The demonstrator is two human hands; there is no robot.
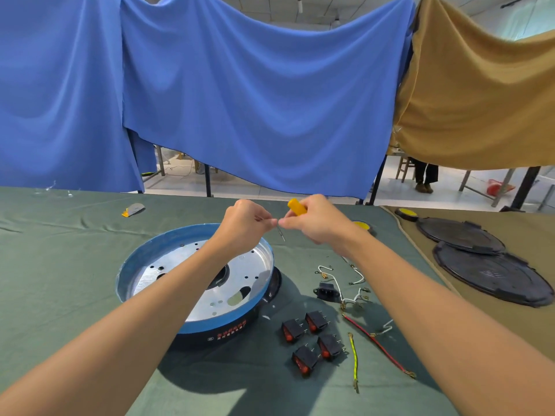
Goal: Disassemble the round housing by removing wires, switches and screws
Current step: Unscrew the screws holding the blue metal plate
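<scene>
The round housing (144, 265), blue-rimmed with a silver perforated inner plate, lies on the green cloth under my left forearm. My right hand (312, 223) grips a screwdriver by its yellow handle (296, 206), its thin shaft (281, 234) pointing down. My left hand (246, 225) is raised above the housing's far rim, fingertips pinching at the shaft near the right hand's fingers; whether a screw is between them I cannot tell. Several black rocker switches (312, 340) with red buttons lie right of the housing. Loose red (378, 345), yellow-green (355, 360) and white wires (359, 276) lie beside them.
A black power socket (327, 291) with white leads lies among the wires. Two dark round covers (492, 274) sit on the brown cloth at right. Yellow-topped discs (407, 213) stand at the back. A small grey and yellow scrap (133, 209) lies far left. Blue and tan curtains hang behind.
</scene>
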